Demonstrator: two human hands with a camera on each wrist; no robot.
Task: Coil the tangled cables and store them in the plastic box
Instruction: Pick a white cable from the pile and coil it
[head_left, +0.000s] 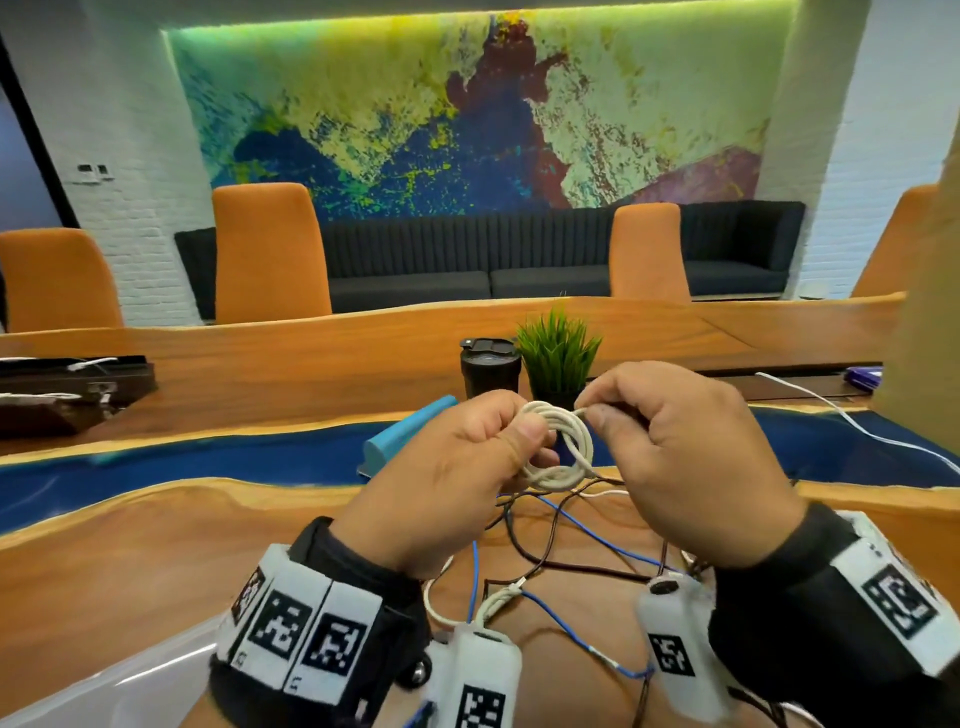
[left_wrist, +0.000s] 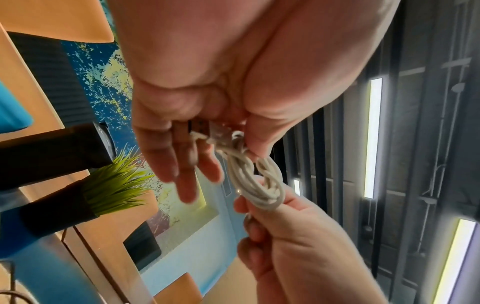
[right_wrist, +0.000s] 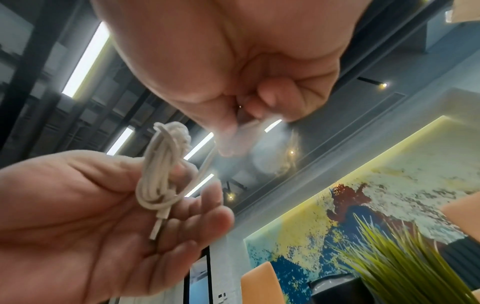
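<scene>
Two hands work over one wooden table (head_left: 156, 561) with a blue band across it. Four orange chairs (head_left: 267, 249) stand along its far side, counted left to right, the last only partly seen at the right edge. On the table, from left: one dark tray (head_left: 78, 389), one light-blue box piece (head_left: 410, 431), one black lidded cup (head_left: 489, 366), one small green potted plant (head_left: 558, 353) just beside the cup.

The left hand (head_left: 467, 478) holds one white cable (head_left: 558, 447) wound into a small round coil of several turns, its thumb pressed on the coil's left side, fingers behind. The right-wrist view shows a white plug end hanging from the coil over the left palm. The coil is held in the air between the two hands, above the table's near part and in front of the plant.

The right hand (head_left: 685, 457) pinches the cable's loose end between thumb and forefinger at the coil's upper right, the other fingers curled.

Beneath the hands lies a tangle of loose cables (head_left: 571, 545) on the wood: blue, black or dark brown, and white strands crossing one another; their exact count cannot be told.
</scene>
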